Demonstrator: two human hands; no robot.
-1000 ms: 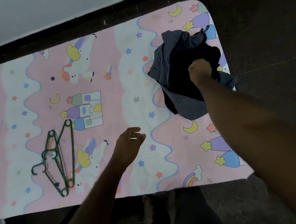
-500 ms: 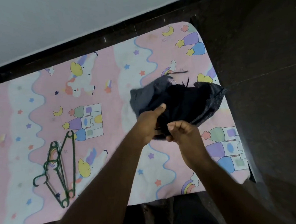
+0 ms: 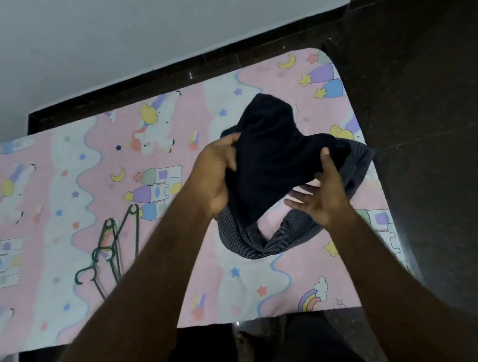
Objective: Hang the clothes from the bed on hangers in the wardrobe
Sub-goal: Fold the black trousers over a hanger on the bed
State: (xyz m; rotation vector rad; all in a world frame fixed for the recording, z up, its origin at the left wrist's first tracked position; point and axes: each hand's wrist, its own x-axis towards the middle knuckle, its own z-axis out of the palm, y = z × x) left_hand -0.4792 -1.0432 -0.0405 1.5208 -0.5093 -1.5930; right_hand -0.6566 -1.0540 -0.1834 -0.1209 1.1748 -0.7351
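A plain pale grey wall [image 3: 109, 43] fills the upper left, and a black skirting band [image 3: 173, 72] runs along its foot on a slant. Below it a low bed [image 3: 52, 315] stretches across the view, covered by a pink and white sheet [image 3: 239, 282] printed with unicorns, castles, moons, stars and rainbows. Dark, glossy floor [image 3: 439, 116] with faint tile joints lies to the right and along the near edge; the light is dim and even.

Green hangers [image 3: 111, 254]: lower ends hidden under left forearm. Left hand [image 3: 218, 179] fingertips buried in dark garment [image 3: 273, 156], which covers much of striped garment [image 3: 267, 242]. Bed [image 3: 57, 315] cut off at left frame edge. Forearms blurred.
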